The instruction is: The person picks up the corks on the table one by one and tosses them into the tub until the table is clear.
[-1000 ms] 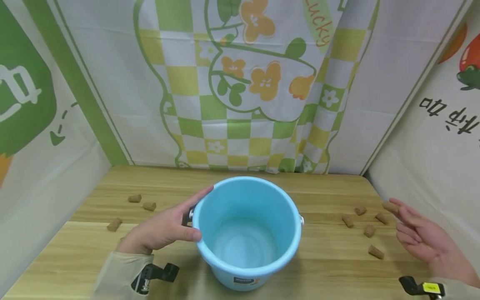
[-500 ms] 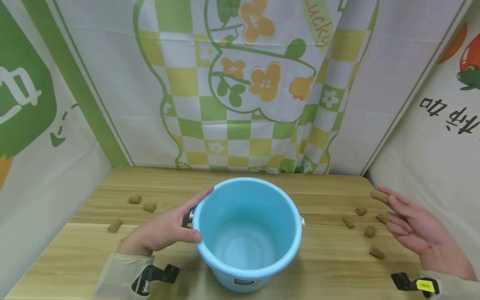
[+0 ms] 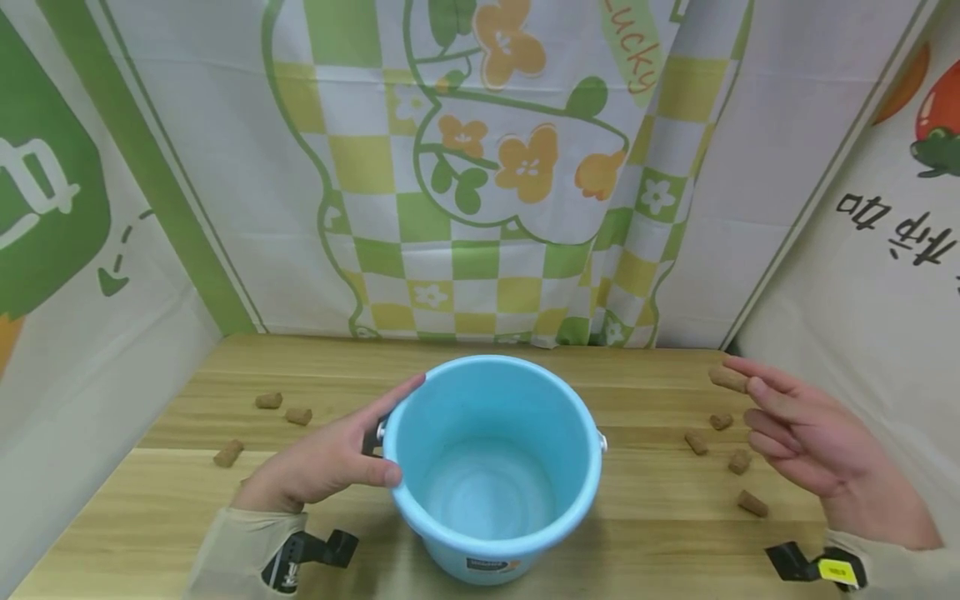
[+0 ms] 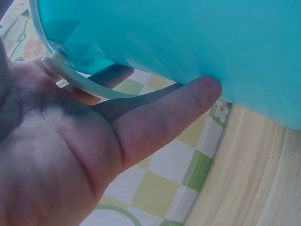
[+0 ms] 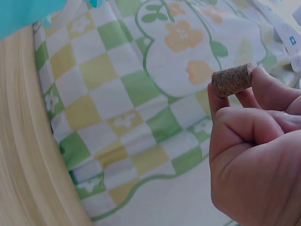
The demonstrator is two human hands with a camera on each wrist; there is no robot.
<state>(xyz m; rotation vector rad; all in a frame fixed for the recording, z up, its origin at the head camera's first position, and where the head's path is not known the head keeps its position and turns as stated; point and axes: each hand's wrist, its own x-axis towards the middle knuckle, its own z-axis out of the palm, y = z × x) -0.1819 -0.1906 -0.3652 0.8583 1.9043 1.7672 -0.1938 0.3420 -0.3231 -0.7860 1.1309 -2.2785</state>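
Note:
A light blue bucket [image 3: 491, 492] stands upright in the middle of the wooden table, and its inside shows no contents. My left hand [image 3: 330, 458] rests on the bucket's left side, thumb and index fingertip at the rim. In the left wrist view the fingers [image 4: 164, 117] extend fairly straight along the outer wall, beside the pale handle [image 4: 84, 84]. My right hand [image 3: 817, 442] pinches a cork [image 3: 728, 379] between thumb and fingers, raised over the table's right side. The right wrist view shows this cork [image 5: 231, 80] lying sideways at the fingertips.
Several loose corks [image 3: 739, 461] lie on the table [image 3: 645, 542] to the right of the bucket. Three more corks [image 3: 298, 415] lie to the left. Patterned cloth [image 3: 480, 275] hangs along the table's back edge, with printed sheets on both sides.
My right hand has moved left and slightly upward with the cork, from the table's right edge toward the bucket. The left hand and bucket have stayed in place.

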